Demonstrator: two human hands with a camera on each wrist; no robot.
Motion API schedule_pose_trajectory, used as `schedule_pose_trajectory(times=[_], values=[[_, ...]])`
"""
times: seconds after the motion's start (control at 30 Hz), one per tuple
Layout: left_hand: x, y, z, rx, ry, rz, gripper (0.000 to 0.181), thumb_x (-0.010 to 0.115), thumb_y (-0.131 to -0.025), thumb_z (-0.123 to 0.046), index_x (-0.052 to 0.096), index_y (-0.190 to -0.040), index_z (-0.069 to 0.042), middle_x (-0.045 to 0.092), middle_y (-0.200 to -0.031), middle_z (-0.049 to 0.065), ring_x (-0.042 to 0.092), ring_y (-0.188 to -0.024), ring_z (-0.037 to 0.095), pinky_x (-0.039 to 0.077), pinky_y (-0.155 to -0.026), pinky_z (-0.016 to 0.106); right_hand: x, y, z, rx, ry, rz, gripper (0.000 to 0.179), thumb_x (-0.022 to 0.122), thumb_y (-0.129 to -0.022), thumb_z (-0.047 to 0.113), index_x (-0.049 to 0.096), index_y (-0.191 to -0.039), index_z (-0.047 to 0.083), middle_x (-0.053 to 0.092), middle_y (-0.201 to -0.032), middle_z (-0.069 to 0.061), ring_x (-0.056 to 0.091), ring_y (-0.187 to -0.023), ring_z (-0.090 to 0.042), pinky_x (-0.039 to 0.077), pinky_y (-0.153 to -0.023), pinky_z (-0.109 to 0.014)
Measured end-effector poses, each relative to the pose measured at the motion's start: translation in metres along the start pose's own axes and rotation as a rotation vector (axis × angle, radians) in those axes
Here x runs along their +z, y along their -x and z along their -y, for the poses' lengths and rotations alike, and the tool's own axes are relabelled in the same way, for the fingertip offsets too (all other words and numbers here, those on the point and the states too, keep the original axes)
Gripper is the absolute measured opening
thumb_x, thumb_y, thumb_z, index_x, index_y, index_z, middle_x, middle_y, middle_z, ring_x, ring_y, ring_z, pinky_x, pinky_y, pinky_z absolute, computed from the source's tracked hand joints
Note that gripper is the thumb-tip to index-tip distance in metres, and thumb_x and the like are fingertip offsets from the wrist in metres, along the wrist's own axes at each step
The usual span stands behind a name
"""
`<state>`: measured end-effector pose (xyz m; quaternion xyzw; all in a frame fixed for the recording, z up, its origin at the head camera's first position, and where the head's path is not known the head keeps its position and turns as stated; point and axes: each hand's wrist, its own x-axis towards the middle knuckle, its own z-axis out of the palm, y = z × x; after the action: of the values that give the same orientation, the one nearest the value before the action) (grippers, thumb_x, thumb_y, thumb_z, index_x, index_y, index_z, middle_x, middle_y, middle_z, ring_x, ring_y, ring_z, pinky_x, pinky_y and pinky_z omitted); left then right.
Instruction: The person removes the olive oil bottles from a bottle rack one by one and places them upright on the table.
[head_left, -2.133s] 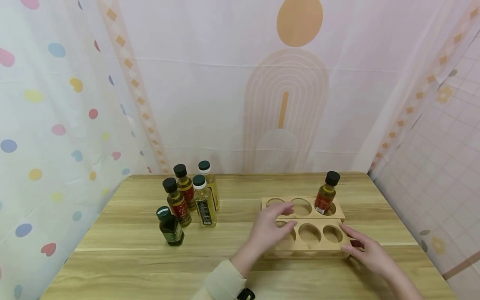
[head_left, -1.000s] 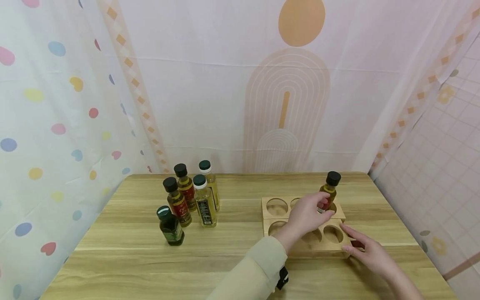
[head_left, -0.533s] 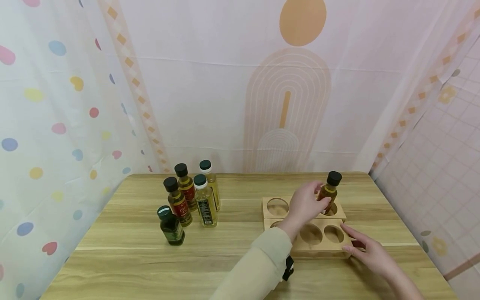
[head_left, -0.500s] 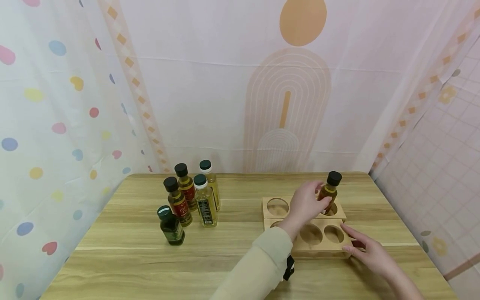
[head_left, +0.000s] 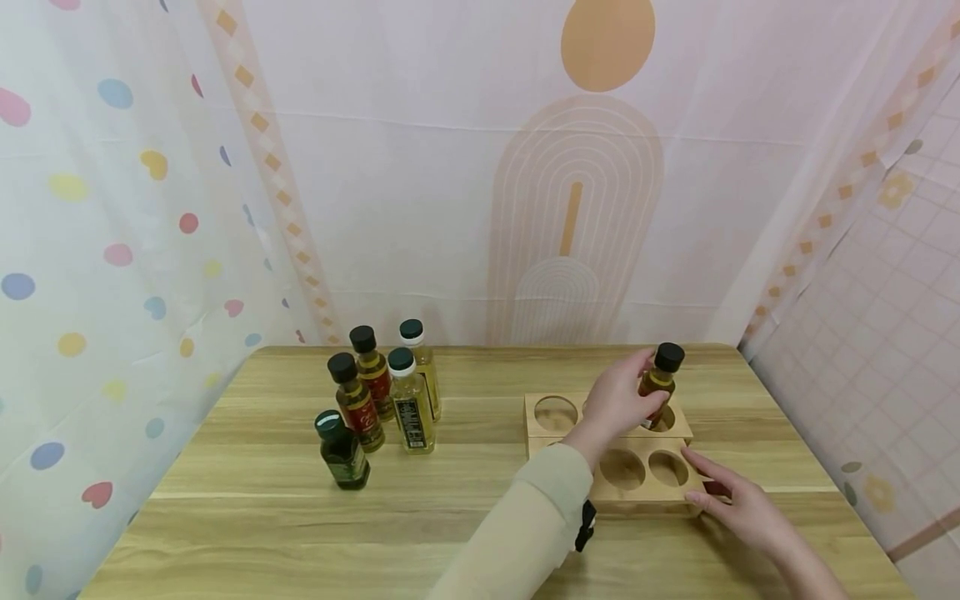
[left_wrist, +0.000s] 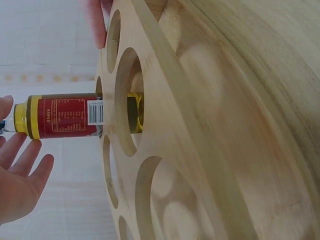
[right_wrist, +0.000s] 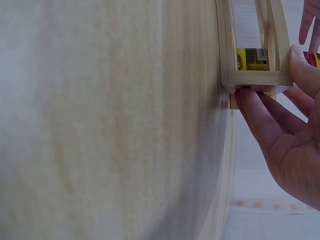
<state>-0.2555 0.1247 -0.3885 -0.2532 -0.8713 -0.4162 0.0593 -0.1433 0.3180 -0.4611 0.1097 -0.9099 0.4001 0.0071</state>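
A small bottle (head_left: 657, 382) of yellow oil with a black cap and red label stands in the back right hole of a two-step wooden rack (head_left: 648, 495). My left hand (head_left: 617, 398) pinches this bottle near its shoulder, thumb on one side and fingers on the other. In the left wrist view the red-labelled bottle (left_wrist: 67, 117) passes through the hole, its yellow base showing below. My right hand (head_left: 738, 506) grips the rack's right end; in the right wrist view its thumb lies on the upper board and its fingers reach under the side.
Left of the rack stand two more red-labelled bottles (head_left: 360, 412), two clear bottles (head_left: 412, 414) of pale oil with green caps, and a dark green bottle (head_left: 345, 458). All rest on the wooden table (head_left: 262, 533). Patterned curtains (head_left: 420, 208) hang behind and at the sides.
My left hand has moved right and back from over the rack's left holes to the bottle and taken hold of it. My right hand has stayed on the rack's end.
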Motion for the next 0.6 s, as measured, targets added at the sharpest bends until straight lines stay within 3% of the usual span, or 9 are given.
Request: schedule_pose_trajectory(times=[0.37, 0.6], values=[[0.0041, -0.0006, 0.0014, 0.018, 0.12, 0.039, 0.06, 0.075, -0.09, -0.017, 0.05, -0.144, -0.02, 0.064, -0.128, -0.004, 0.06, -0.113, 0.008, 0.047, -0.092, 0.021, -0.0008, 0.0002, 0.0014, 0.023, -0.001, 0.018, 0.06, 0.069, -0.093, 0.016, 0.045, -0.144, -0.006, 0.049, -0.14, -0.029, 0.063, -0.1, -0.016, 0.054, -0.077, -0.027], [0.0058, -0.0034, -0.004, -0.028, 0.152, 0.02, 0.061, 0.074, -0.091, -0.021, 0.048, -0.146, -0.021, 0.063, -0.128, -0.005, 0.059, -0.115, 0.008, 0.047, -0.094, 0.025, -0.0016, -0.0001, 0.0021, 0.013, 0.013, 0.019, 0.059, 0.069, -0.094, 0.016, 0.046, -0.144, -0.006, 0.05, -0.14, -0.029, 0.063, -0.101, -0.019, 0.054, -0.078, -0.027]])
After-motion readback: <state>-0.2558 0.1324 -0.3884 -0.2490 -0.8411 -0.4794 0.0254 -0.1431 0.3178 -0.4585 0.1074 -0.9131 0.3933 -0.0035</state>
